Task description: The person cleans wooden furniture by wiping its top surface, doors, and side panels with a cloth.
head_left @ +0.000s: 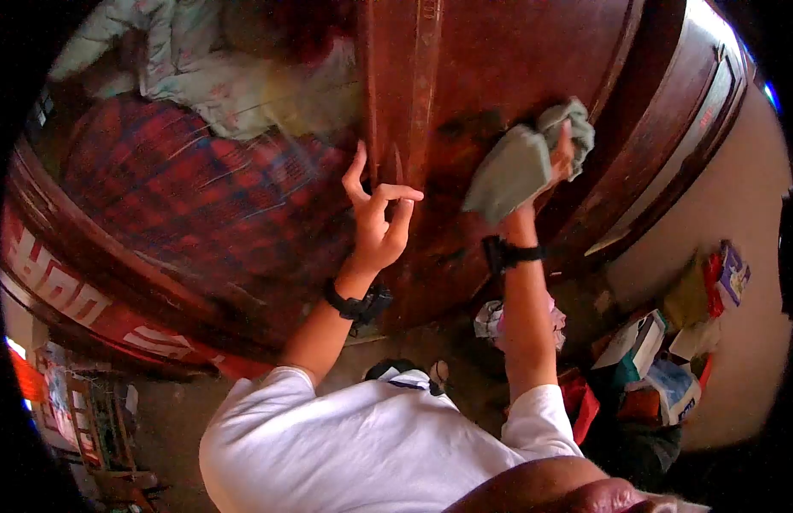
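Observation:
My right hand (560, 162) is closed on a grey-green cloth (511, 173), which is bunched around the fingers and hangs in a flap to the left. The cloth lies against a dark red-brown wooden door (520, 51) with a glossy surface. My left hand (381, 215) is at the door's left edge, its fingers apart and bent, with nothing held in them. One fingertip reaches the narrow wooden edge strip (425, 77), where a faint reflection of it shows. Both wrists wear black bands.
Left of the door, an open compartment holds a red-and-blue plaid cloth (191, 197) and a pale floral cloth (230, 94). A red strip with white lettering (80, 295) runs below. Books and packets (645, 359) are piled on the floor at right. A wooden rack (97, 419) stands lower left.

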Tool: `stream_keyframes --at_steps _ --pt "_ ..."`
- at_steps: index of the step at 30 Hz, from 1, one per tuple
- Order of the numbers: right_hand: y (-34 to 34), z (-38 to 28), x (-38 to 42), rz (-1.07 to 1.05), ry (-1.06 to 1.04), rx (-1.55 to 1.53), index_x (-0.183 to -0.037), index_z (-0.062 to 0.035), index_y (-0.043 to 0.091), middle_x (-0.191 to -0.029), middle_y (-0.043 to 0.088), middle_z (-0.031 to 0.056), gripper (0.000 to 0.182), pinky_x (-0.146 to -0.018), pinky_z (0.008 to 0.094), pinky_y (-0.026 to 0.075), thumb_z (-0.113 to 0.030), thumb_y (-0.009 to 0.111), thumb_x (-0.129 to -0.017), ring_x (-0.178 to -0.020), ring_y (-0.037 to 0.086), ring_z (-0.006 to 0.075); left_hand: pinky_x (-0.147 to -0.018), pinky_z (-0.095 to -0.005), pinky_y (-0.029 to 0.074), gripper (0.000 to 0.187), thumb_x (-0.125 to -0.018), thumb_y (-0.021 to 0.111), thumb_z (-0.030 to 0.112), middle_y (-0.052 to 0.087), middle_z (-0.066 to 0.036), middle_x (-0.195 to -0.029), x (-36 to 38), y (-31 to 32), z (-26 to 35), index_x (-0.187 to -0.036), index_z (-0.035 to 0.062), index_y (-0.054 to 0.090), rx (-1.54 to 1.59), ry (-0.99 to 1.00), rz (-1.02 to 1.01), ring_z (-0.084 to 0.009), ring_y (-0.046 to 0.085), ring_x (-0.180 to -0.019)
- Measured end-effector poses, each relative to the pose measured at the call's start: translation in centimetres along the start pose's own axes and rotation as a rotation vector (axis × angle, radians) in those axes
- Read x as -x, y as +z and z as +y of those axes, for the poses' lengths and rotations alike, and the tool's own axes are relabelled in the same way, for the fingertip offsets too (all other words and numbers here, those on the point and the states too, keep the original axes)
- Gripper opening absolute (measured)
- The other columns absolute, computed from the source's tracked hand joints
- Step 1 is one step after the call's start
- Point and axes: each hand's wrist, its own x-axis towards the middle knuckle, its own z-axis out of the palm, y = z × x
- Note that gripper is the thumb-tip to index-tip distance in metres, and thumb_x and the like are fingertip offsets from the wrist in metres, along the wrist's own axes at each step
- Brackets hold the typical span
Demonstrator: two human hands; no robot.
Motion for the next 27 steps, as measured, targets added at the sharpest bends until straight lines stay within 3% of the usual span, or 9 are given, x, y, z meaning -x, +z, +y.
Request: stream_keyframes --at_steps 2,6,8,13,15,20,22,25,27 --pt "0.2 0.1 3.4 -0.076 -0.343 0.422 -0.136 -0.0101 0.05 -0.11 0.064 -0.0008 0.048 -0.094 0.0384 0.031 -0.011 0.062 -0.09 -0.113 0.045 0.0202 -0.112 -0.0443 0.017 0.01 -0.085 0.062 0.006 0.023 -0.027 -0.148 0.0 0.0 -0.1 -0.085 0.015 0.067 0.004 -0.008 0.01 -0.0393 0.019 -0.14" --pt "0.0 -7.8 -2.0 -0.682 -0.564 0.353 -0.136 -0.0178 0.052 -0.113 0.062 -0.0011 0.047 -0.093 0.037 0.028 -0.012 0.033 -0.094 -0.111 0.05 0.02 -0.111 -0.0438 0.02 0.014 -0.082 0.065 0.002 0.021 -0.026 -0.149 0.3 -0.1 -0.8 -0.085 0.0155 0.068 -0.013 0.038 -0.003 -0.0397 0.02 -0.139" --pt "1.5 -7.8 -7.0 -0.647 -0.682 0.26 -0.135 -0.0173 0.052 -0.118 0.062 -0.0001 0.046 -0.095 0.0367 0.03 -0.011 0.041 -0.091 -0.112 0.052 0.0233 -0.11 -0.0436 0.021 0.016 -0.08 0.066 0.001 0.02 -0.027 -0.15 0.5 -0.2 -1.1 -0.086 0.0163 0.068 -0.021 0.075 -0.004 -0.0396 0.021 -0.139" --pt "3.5 -1.7 -16.3 -0.313 -0.268 -0.153 -0.132 -0.0046 0.051 -0.131 0.056 0.0104 0.048 -0.101 0.0398 0.037 -0.023 0.059 -0.089 -0.122 0.049 0.0278 -0.105 -0.0422 0.028 0.025 -0.077 0.07 -0.001 0.018 -0.027 -0.152 1.3 0.7 -3.1 -0.091 0.0207 0.068 -0.147 0.13 -0.014 -0.0379 0.03 -0.133" --pt "1.4 -0.6 -16.6 -0.219 -0.384 0.164 -0.132 -0.0049 0.052 -0.136 0.05 0.0116 0.047 -0.101 0.0397 0.039 -0.027 0.058 -0.092 -0.123 0.047 0.0256 -0.105 -0.0421 0.028 0.027 -0.078 0.07 -0.001 0.018 -0.028 -0.152 1.7 0.5 -3.1 -0.093 0.0208 0.067 -0.174 0.181 -0.006 -0.0378 0.032 -0.132" --pt "-0.6 1.8 -7.2 -0.149 -0.22 -0.091 -0.13 -0.0048 0.052 -0.139 0.046 0.0094 0.048 -0.102 0.0404 0.036 -0.026 0.063 -0.089 -0.125 0.045 0.0262 -0.109 -0.0472 0.024 0.031 -0.083 0.069 0.009 0.015 -0.033 -0.15 1.6 0.2 -2.6 -0.108 0.0093 0.049 -0.213 0.149 -0.03 -0.0426 0.023 -0.138" --pt "-1.0 -0.6 -0.5 -0.099 0.078 -0.265 -0.128 -0.0053 0.054 -0.136 0.05 0.0099 0.045 -0.102 0.0397 0.032 -0.023 0.064 -0.088 -0.125 0.044 0.0245 -0.106 -0.0463 0.026 0.033 -0.08 0.069 0.009 0.019 -0.034 -0.148 1.7 0.7 -2.5 -0.107 0.0073 0.051 -0.153 0.169 0.024 -0.0425 0.029 -0.133" --pt "-2.5 -1.7 6.8 -0.372 -0.167 0.188 -0.133 -0.0098 0.053 -0.121 0.059 0.0062 0.049 -0.102 0.0384 0.023 -0.032 0.054 -0.09 -0.113 0.045 0.0222 -0.104 -0.0456 0.029 0.036 -0.076 0.069 0.011 0.023 -0.034 -0.147 1.6 1.1 -3.0 -0.107 0.0047 0.052 -0.069 0.209 0.092 -0.0423 0.036 -0.128" --pt "-2.9 -4.3 9.3 -0.583 -0.281 0.139 -0.133 -0.0101 0.052 -0.107 0.061 0.0044 0.054 -0.096 0.0374 0.022 -0.04 0.048 -0.089 -0.102 0.045 0.0226 -0.105 -0.0465 0.027 0.039 -0.078 0.067 0.013 0.023 -0.036 -0.146 1.4 1.1 -2.8 -0.112 0.0038 0.051 -0.063 0.198 0.064 -0.0427 0.035 -0.129"
